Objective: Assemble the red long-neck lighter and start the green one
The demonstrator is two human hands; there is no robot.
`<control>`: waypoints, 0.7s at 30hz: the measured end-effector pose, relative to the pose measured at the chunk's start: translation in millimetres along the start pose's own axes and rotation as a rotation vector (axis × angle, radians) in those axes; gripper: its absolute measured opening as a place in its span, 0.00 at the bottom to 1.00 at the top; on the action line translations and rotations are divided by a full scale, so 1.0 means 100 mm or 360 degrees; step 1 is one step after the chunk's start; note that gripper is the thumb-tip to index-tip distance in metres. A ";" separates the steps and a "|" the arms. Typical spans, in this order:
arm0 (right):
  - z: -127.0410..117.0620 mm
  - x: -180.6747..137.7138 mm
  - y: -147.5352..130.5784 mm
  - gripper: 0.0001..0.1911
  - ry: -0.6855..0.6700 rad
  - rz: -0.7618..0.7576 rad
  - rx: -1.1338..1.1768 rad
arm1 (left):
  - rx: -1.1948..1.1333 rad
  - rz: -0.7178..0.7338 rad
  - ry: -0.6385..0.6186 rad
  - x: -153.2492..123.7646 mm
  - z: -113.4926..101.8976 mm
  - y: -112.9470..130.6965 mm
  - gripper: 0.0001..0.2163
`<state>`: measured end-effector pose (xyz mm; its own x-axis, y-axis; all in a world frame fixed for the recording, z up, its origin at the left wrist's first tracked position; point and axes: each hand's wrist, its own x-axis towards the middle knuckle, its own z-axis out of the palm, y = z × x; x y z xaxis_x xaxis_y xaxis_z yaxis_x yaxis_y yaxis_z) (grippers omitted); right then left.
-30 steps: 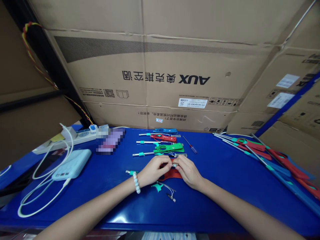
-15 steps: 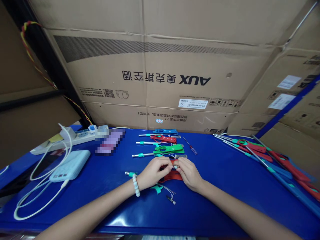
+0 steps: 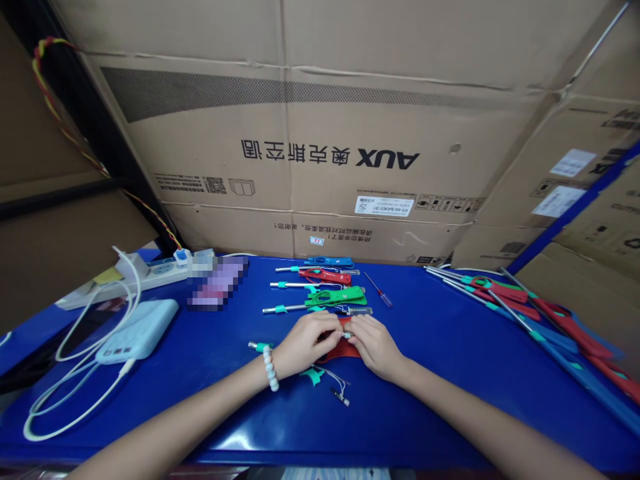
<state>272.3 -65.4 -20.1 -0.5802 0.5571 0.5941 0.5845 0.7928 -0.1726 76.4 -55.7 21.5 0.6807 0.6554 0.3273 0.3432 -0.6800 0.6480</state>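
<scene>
Over a red lighter casing [image 3: 345,349], my left hand [image 3: 311,342] and my right hand [image 3: 376,343] meet with fingertips pressed together. Between them is a small, shiny piece [image 3: 347,335], too covered to name; both hands seem to pinch it. A beaded bracelet circles my left wrist. Below my left hand lie a green plastic piece [image 3: 313,377] and a small part with white wires [image 3: 341,397]. A metal tube end with a green collar [image 3: 260,347] pokes out beyond my left wrist. Just behind my hands lies a green long-necked lighter [image 3: 340,297], its parts laid out.
Farther back are a red lighter [image 3: 325,275], a blue lighter [image 3: 330,262] and a screwdriver [image 3: 379,289]. Several lighters [image 3: 555,313] are heaped at the right. Leftward are a power bank [image 3: 137,332] with cables, a power strip [image 3: 155,272] and a blurred phone [image 3: 219,283]. Cardboard [image 3: 320,113] walls the back.
My right hand has shifted slightly left, closer to my left hand. The small piece between the fingers sits a little differently. The whole view has drifted slightly.
</scene>
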 end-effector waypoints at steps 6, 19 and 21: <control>0.00 -0.01 -0.01 0.21 -0.0037 -0.0048 -0.0081 | 0.0249 0.0189 -0.0064 -0.01 -0.01 -0.01 0.13; 0.00 0.01 0.06 0.16 0.0063 0.0319 0.0126 | 0.0220 0.0007 0.0019 0.11 -0.05 -0.07 0.12; -0.02 0.00 0.07 0.15 0.0114 0.0437 0.0143 | 0.0233 -0.0016 0.0024 0.14 -0.07 -0.11 0.11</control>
<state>277.3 -60.0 -19.5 -0.3641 0.7375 0.5687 0.6595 0.6354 -0.4017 77.9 -36.5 24.2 0.6673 0.6666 0.3321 0.4416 -0.7133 0.5443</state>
